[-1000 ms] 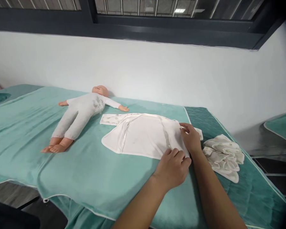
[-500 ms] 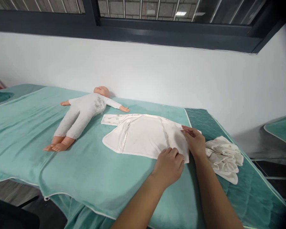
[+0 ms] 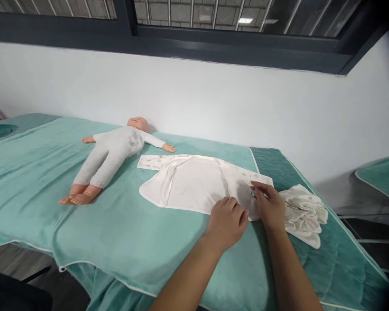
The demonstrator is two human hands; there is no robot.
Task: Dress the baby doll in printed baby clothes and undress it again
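Note:
A white baby shirt (image 3: 194, 183) lies spread open on the green bed cover, its patterned sleeves reaching out left and right. My left hand (image 3: 227, 222), its fingers curled, is closed on the shirt's near edge. To its right, my right hand (image 3: 269, 205) pinches the shirt's right side just below the right sleeve; the exact grip of its fingertips is partly hidden. Left of the shirt, a baby doll (image 3: 116, 144) in a white bodysuit lies on its back with arms out and head toward the wall.
A crumpled white patterned cloth (image 3: 304, 214) lies right of my right hand on a darker green quilted pad (image 3: 337, 263). The green cover (image 3: 116, 246) hangs over the bed's near edge. Behind are a white wall (image 3: 194, 103) and a dark window frame (image 3: 233, 49).
My right hand has come off the right sleeve and moved slightly right and nearer, uncovering the sleeve's pattern. The shirt's lower right corner has shifted. My left hand has barely moved.

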